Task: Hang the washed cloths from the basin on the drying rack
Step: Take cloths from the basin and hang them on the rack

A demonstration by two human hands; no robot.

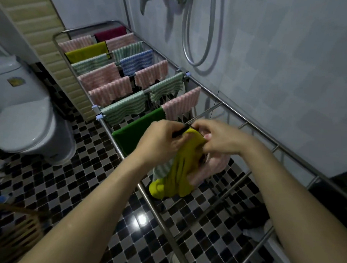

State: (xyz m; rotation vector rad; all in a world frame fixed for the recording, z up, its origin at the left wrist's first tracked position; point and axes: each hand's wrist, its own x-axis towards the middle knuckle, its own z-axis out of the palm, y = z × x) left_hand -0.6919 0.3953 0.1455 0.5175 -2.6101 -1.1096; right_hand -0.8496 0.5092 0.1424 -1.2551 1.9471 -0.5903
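Observation:
A steel drying rack (249, 123) runs from the far left toward me, with several pink, green-striped, blue, yellow and maroon cloths draped on its far rails. A dark green cloth (132, 132) hangs on the nearest filled rail. Above the bare rails, my left hand (160, 142) and my right hand (218, 137) both grip the top of a yellow cloth (180, 168) with a black edge, which hangs bunched. A green-striped cloth (162, 169) and a pink cloth (209, 167) hang in the same bundle beneath my hands; which hand holds them is hidden.
A white toilet (25, 111) stands at the left on the black-and-white checkered floor (81, 187). A shower hose (203, 42) hangs on the tiled wall right of the rack. A wicker basket edge (12, 229) shows at the bottom left.

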